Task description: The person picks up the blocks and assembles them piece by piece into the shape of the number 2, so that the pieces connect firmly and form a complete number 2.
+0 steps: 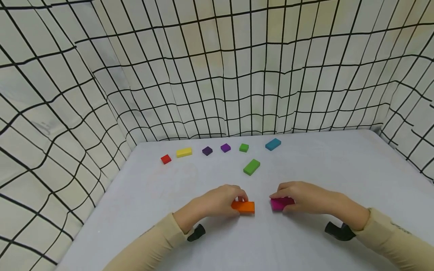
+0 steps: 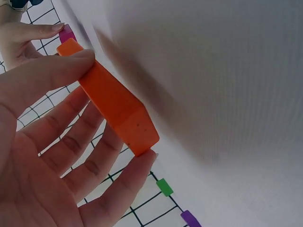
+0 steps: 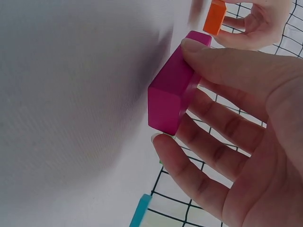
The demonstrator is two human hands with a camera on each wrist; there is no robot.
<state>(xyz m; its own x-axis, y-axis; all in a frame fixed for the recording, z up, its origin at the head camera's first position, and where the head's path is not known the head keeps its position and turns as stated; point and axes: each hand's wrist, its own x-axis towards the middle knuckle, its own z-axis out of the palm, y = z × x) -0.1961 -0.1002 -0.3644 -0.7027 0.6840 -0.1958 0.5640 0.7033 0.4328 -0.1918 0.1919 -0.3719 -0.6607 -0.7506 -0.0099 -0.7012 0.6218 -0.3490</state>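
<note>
Orange block (image 1: 243, 207) is being pinched, lower centre, by left hand (image 1: 222, 201), magenta block (image 1: 278, 204) by right hand (image 1: 306, 197), green bar (image 1: 252, 167) lying above.

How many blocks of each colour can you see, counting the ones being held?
Orange block: 1
Magenta block: 1
Green blocks: 2
Purple blocks, one much darker: 2
Red block: 1
Yellow block: 1
Blue block: 1
Total: 9
</note>
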